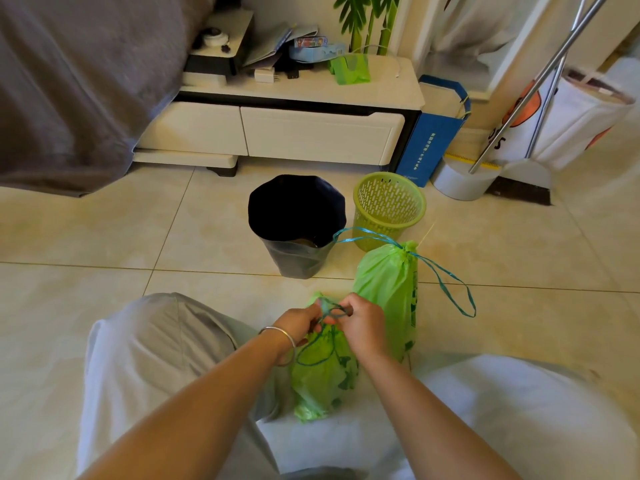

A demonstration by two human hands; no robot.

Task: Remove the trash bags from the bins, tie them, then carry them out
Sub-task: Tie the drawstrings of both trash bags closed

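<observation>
Green trash bag in hand [323, 372]: sitting on the tiled floor [104, 237] between the person's knees, at 6 o'clock from the bins, its neck gathered so the drawstring can be knotted.
Left hand [298, 323]: grip is pinching the teal drawstring [332, 311] at the bag's neck, holding one side taut.
Right hand [363, 329]: grip is pressing closed on the other strand, just beside the left, apparently working the knot.
Tied green bag [388, 289]: standing upright at 1 o'clock from the hands, neck cinched, its teal loops [450, 289] trailing free, seemingly parked within reach for carrying out.
Black-lined bin [298, 226]: standing at 12 o'clock, its dark liner in place with some waste at the bottom, so probably waiting its turn.
Green mesh basket [389, 206]: sitting at 1 o'clock beside the black bin, with no liner in it.
Stage: tying the second bag appears to be under way; carrying out is not yet begun.
</observation>
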